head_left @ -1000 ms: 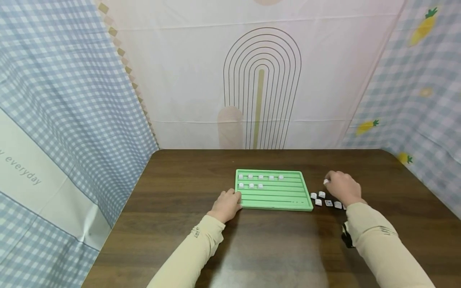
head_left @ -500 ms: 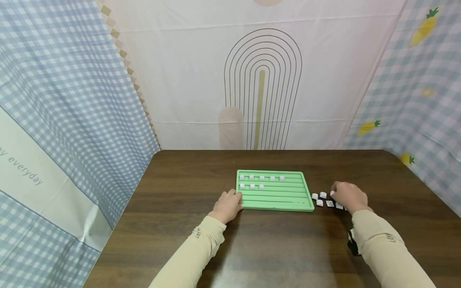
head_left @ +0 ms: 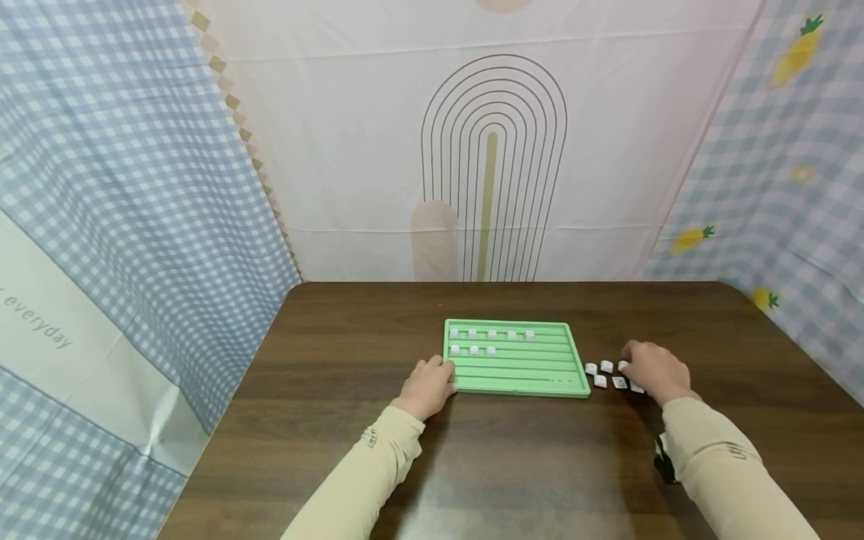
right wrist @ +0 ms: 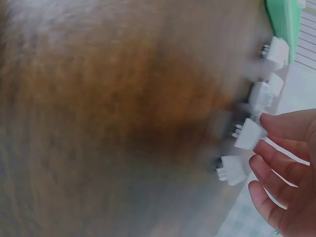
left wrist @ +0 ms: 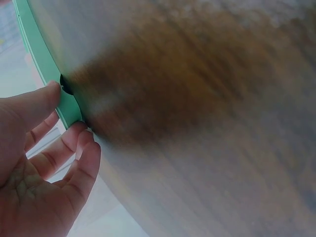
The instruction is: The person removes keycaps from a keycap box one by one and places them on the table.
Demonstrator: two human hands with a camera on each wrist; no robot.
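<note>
A shallow green tray (head_left: 520, 373) with ridged rows lies on the table, holding two rows of small white keycaps (head_left: 491, 334). My left hand (head_left: 426, 387) grips its near left corner; in the left wrist view the thumb presses the green rim (left wrist: 45, 61) and the fingers curl at its other side. To the tray's right, my right hand (head_left: 656, 370) is low over the table, thumb and index finger pinching a white keycap (right wrist: 249, 134). Several loose keycaps (head_left: 600, 381) lie close around its fingertips, one of them (head_left: 619, 383) showing a dark middle. The hand partly hides another.
The dark wooden table (head_left: 351, 337) extends round the tray on all sides. Behind it hangs a pale curtain (head_left: 337, 150) with printed arches, and checked blue cloth (head_left: 169, 172) hangs at the left. A dark strap (head_left: 664, 459) shows under the right sleeve.
My right hand has come down and slightly right with a keycap, from behind the loose keycaps to beside them, and is now almost still. My left hand stays on the tray's corner.
</note>
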